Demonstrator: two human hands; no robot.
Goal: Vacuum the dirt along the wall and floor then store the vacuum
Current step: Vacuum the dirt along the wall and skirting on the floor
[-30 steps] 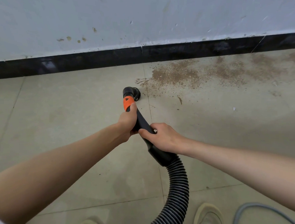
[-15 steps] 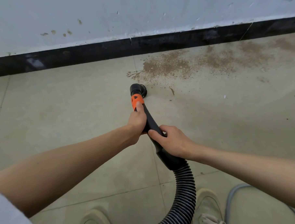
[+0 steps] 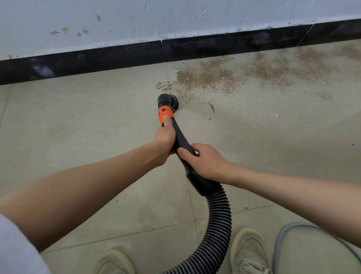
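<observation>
A black vacuum wand with an orange collar ends in a round black nozzle set on the floor. My left hand grips the wand just below the collar, thumb on the orange part. My right hand grips the wand lower down, near where the ribbed black hose begins. Brown dirt lies on the tiles just right of and beyond the nozzle, stretching right along the black baseboard. The vacuum body is out of view.
A white wall with small brown specks rises above the baseboard. My two beige shoes stand at the bottom of the view. A grey cable curves over the floor at bottom right. The hose loops between my feet.
The nozzle has slid a little to the right, to the near left edge of the dirt patch. Both hands keep the same grip on the wand.
</observation>
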